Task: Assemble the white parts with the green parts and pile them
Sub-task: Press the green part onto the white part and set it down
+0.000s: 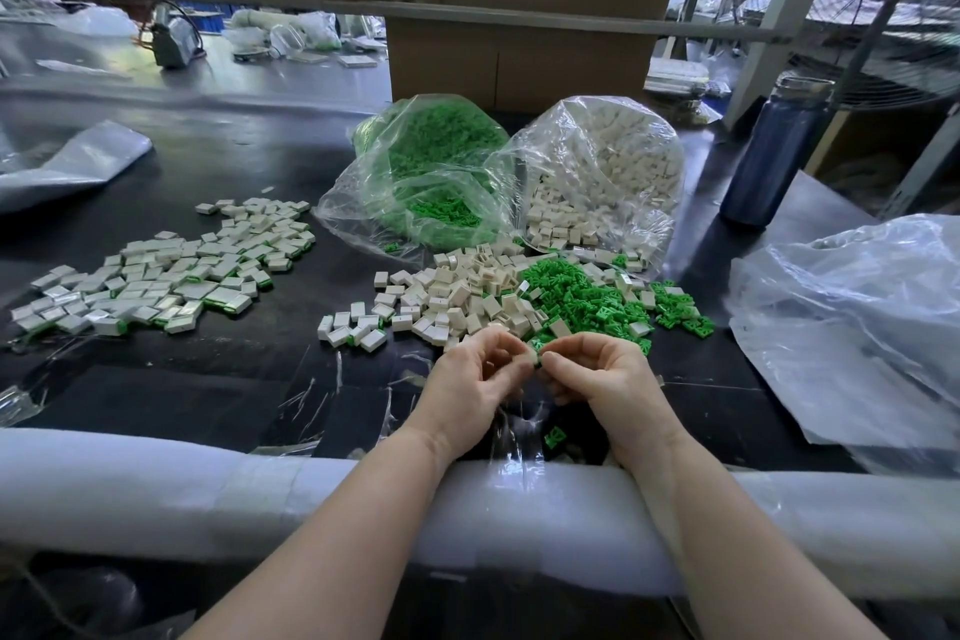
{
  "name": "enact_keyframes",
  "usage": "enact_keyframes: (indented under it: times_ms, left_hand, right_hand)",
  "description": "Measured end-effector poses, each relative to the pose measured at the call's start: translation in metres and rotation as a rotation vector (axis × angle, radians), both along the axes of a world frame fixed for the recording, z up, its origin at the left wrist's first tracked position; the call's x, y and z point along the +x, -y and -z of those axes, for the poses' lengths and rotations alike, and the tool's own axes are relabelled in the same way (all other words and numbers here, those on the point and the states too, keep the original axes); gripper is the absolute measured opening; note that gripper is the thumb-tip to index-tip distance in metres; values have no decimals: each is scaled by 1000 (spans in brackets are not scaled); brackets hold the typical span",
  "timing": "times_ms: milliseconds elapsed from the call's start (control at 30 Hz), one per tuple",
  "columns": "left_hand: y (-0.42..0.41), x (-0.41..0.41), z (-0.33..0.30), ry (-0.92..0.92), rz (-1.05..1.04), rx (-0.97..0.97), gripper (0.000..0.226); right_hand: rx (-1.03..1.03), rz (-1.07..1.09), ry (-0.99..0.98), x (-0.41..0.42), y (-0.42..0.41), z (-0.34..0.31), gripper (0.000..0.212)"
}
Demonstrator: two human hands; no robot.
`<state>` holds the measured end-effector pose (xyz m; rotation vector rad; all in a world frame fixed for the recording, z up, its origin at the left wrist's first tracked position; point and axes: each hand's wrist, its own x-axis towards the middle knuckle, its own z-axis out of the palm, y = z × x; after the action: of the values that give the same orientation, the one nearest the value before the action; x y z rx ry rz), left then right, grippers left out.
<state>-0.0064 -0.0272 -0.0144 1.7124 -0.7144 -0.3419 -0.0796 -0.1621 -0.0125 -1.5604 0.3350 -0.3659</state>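
My left hand (475,379) and my right hand (597,374) meet just in front of the loose parts, fingertips together. Between them they pinch one small white part with a green part (533,358); how the two fit is hidden by the fingers. Behind my hands lie a heap of white parts (457,296) and a heap of green parts (582,296). A spread of assembled white-and-green pieces (171,276) covers the table at the left. One stray green part (555,437) lies near the table's front edge.
Two clear bags stand behind the heaps, one with green parts (431,172), one with white parts (608,172). A dark blue bottle (774,151) stands at the right. Crumpled plastic (852,327) lies at the right, a cardboard box (519,57) behind. A white foam roll (208,489) pads the front edge.
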Motion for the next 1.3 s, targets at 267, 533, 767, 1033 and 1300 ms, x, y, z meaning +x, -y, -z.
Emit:
enact_keyframes:
  times_ms: [267,533,767,1033,1300]
  left_hand:
    - [-1,0,-2,-150,-3,-76,11]
    - [-1,1,0,18,9,154,13]
    - [-3,0,1,118,9,245,11]
    - [-3,-1,-1,207,31,293,13]
    - [-3,-2,-2,246,28,291,14]
  right_hand:
    - [-45,15,-12,1,-1,1,12]
    - [-223,-39,-106,1,-4,-1,18]
    - [-284,-76,-150,1,-2,-1,21]
    - [-325,-108,-152,1,-1,1,18]
    - [-293,-74,-133,1,-2,1,20]
